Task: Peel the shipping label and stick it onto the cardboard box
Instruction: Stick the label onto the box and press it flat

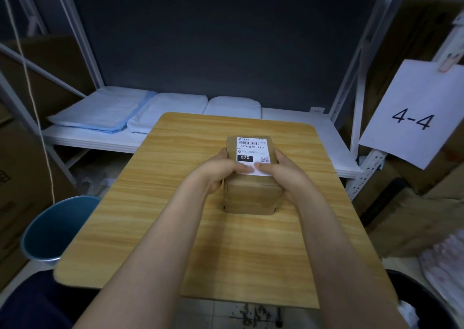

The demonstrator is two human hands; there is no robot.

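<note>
A small brown cardboard box (252, 195) stands on the wooden table (160, 203), a little past its middle. A white shipping label (252, 150) with a barcode, "070-070-A80" and a black "070" block lies flat on the box's top face. My left hand (218, 170) grips the box's left side, its thumb pressing the label's near edge. My right hand (283, 173) grips the right side, thumb also on the label's near edge. The two thumbs almost touch.
A blue bin (55, 228) stands on the floor left of the table. Behind the table, a white shelf (301, 137) carries folded white and blue cloths (113, 112). A paper sign reading "4-4" (411, 117) hangs at the right. Cardboard boxes flank both sides.
</note>
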